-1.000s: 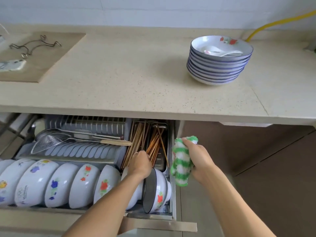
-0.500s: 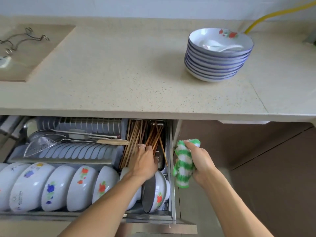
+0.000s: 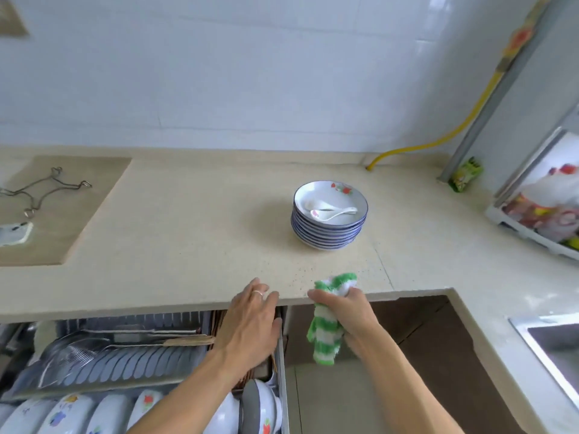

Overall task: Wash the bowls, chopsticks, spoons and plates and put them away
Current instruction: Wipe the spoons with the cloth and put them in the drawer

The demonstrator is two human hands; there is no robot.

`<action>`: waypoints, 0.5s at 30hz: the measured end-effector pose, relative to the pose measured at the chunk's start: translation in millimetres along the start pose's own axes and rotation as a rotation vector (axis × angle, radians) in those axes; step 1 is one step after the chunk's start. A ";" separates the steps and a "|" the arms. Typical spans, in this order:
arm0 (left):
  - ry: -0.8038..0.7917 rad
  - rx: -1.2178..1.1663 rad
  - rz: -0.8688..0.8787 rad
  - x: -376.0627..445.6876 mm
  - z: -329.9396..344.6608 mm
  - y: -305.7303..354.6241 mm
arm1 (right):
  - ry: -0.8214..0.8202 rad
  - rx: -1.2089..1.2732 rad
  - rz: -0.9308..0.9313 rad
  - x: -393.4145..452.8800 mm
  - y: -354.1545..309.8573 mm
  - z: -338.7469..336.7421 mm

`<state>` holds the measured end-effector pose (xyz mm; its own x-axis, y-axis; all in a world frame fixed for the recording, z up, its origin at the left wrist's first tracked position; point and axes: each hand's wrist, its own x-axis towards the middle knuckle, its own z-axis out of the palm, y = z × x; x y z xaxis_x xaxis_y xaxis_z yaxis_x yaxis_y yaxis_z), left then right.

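Left hand [image 3: 250, 321] is hovering palm down over the open drawer [image 3: 283, 364], fingers straight and spread, grip released and carrying nothing (a ring is showing on one finger); its fingertips are reaching the near edge of the table [image 3: 188, 233]. Right hand [image 3: 347, 311] is sitting just right of it, grip clenched round a fuzzy green-and-white striped cloth [image 3: 326, 336] that is hanging down below the fist. Chopsticks [image 3: 216, 319] in the drawer's right compartment are mostly being hidden by the left hand and table edge. White floral bowls [image 3: 103, 415] are standing on edge along the drawer's near row, cut off by the frame bottom. A metal strainer [image 3: 69, 352] is lying on the grey ribbed rack. Blue-rimmed plates [image 3: 329, 227] are sitting stacked on the speckled beige table, right of centre, with white glossy spoons [image 3: 332, 213] lying in the top one.
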<state>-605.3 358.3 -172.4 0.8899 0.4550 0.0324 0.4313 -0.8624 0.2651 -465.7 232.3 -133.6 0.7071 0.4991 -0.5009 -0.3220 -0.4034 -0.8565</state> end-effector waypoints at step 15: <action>0.000 0.130 0.128 184.1 -58.9 69.0 | 0.199 -0.011 -0.122 75.9 -102.8 -102.3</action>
<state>-420.5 395.6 -91.3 0.9389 0.3394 0.0577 0.3298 -0.9348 0.1316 -314.6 233.1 -70.8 0.8507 0.3845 -0.3585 -0.2203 -0.3585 -0.9072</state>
